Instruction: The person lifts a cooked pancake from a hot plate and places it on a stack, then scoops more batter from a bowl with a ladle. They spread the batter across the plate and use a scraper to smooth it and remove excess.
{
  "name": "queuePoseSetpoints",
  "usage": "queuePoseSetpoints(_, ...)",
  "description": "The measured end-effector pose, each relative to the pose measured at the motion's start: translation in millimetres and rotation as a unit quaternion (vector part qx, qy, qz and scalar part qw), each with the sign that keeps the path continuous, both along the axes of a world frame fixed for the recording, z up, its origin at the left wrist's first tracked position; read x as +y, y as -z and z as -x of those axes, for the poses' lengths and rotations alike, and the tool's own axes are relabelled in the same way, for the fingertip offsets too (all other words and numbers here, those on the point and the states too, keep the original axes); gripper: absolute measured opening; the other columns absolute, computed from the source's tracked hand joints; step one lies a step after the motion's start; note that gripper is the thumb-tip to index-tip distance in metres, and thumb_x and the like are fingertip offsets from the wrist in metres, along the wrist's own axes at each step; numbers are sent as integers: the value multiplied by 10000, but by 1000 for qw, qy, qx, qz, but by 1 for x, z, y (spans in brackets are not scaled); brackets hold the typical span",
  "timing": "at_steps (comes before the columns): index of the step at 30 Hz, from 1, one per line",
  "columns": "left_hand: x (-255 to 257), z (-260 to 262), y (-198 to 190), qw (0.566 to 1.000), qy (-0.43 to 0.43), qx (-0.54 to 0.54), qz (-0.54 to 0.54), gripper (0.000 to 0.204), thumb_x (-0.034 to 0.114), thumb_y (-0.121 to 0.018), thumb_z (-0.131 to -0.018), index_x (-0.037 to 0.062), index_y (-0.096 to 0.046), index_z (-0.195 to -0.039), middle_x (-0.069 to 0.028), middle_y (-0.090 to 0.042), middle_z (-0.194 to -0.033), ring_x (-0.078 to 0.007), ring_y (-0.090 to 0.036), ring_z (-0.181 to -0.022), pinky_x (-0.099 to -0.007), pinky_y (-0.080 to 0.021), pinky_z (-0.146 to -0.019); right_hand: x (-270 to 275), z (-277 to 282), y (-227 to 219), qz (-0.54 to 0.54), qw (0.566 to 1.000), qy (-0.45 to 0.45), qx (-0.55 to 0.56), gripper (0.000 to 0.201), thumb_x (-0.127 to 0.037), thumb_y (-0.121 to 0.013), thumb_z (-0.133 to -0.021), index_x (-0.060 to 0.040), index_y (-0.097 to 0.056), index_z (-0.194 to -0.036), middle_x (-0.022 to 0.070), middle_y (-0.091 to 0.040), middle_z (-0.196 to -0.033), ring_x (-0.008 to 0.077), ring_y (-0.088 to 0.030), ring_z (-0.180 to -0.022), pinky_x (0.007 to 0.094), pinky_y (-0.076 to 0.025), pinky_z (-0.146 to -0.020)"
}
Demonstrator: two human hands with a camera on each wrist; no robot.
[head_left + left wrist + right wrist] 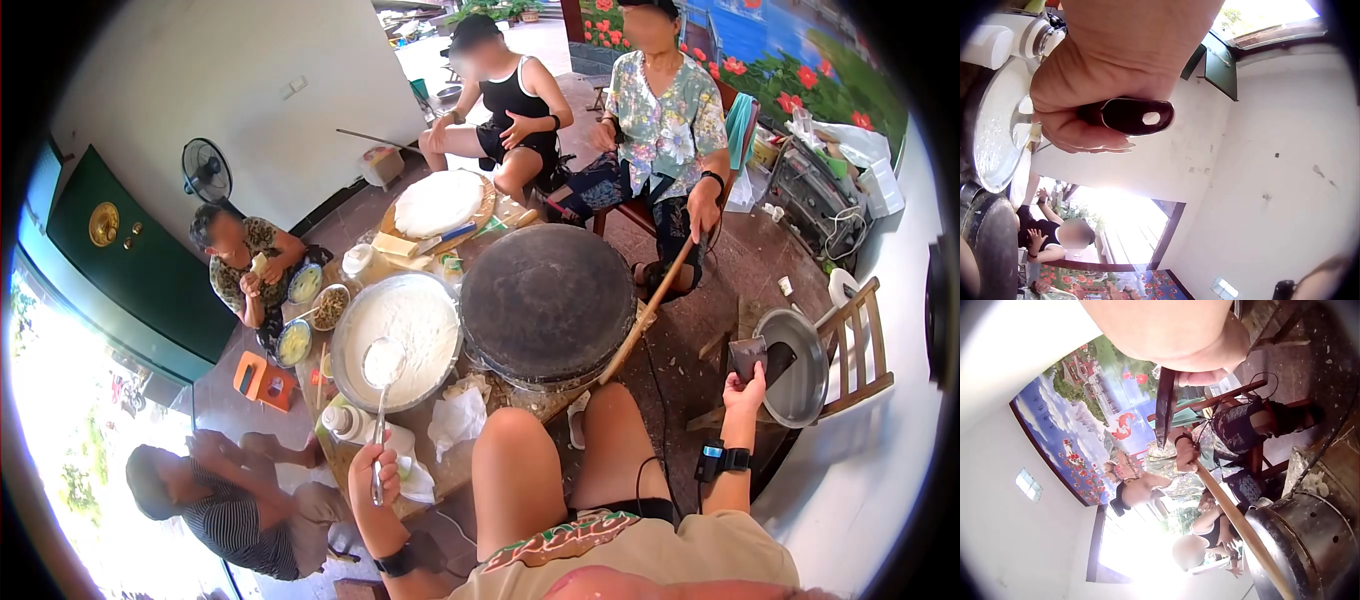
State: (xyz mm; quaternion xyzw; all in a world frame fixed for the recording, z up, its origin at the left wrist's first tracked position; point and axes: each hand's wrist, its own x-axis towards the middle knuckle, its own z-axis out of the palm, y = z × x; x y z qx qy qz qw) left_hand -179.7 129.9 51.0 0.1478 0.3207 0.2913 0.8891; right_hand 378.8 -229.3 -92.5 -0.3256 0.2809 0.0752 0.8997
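Note:
My left hand (374,474) grips the handle of a metal ladle (381,450). The ladle's bowl, coated with white batter, is over a large metal basin (455,345) of batter. In the left wrist view, the dark handle end (1138,117) pokes out of the fist. Off to the right, my right hand (744,392) holds a flat dark scraper (748,354) upright between thumb and fingers. The right wrist view shows this scraper (1165,406) edge-on. A round black griddle (548,300) lies between the two hands, right of the basin.
Across the griddle, a seated person (665,110) holds a long wooden stick (655,300) along its right edge. White flatbreads (440,203) lie on a round board behind. Bowls of filling (330,307) and a white bottle (345,422) flank the basin. A metal pan (800,400) sits at right.

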Motion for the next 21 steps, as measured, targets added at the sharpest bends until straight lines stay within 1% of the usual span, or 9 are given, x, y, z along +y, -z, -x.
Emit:
queuePoseSetpoints(2,-1,0,-1,1000,-3,9,3,285,154,-427,-917,60,-491,-1178,-2,-437,-642,-93,-427,-444,-246,-365,-356,0,0,-1,0,1000,-1,2,159,-291,-657,-829,-179,-602,-927,-30,-616,-796,121,-516,-583,259,-425,-493)
queuePoseSetpoints(5,-1,1,0,1000,1,-6,-5,340,166,-413,-925,12,-459,-1224,0,-419,-635,-99,-432,-451,-245,-361,-366,1,1,-5,3,1000,2,9,165,-296,-662,-823,-181,-603,-927,-30,-616,-791,120,-517,-576,257,-426,-489)
queuePoseSetpoints(8,-5,-3,-6,999,-10,28,-11,332,163,-419,-926,15,-461,-1220,3,-424,-627,-90,-430,-447,-239,-356,-358,3,5,-12,8,1000,12,12,172,-298,-667,-817,-185,-604,-929,-29,-615,-788,120,-517,-568,255,-426,-483)
queuePoseSetpoints(10,-5,-3,-6,1000,-9,23,-14,328,163,-420,-927,17,-463,-1217,4,-431,-624,-86,-431,-445,-237,-355,-353,5,8,-17,12,1000,17,13,174,-300,-670,-814,-187,-604,-929,-29,-615,-785,119,-514,-555,252,-424,-476)
queuePoseSetpoints(21,-4,-1,-4,1000,-2,17,-20,319,160,-421,-922,25,-481,-1204,0,-450,-624,-81,-438,-431,-237,-377,-348,2,2,-8,3,1000,6,10,152,-298,-655,-826,-185,-605,-915,-23,-614,-761,115,-496,-523,247,-420,-457)
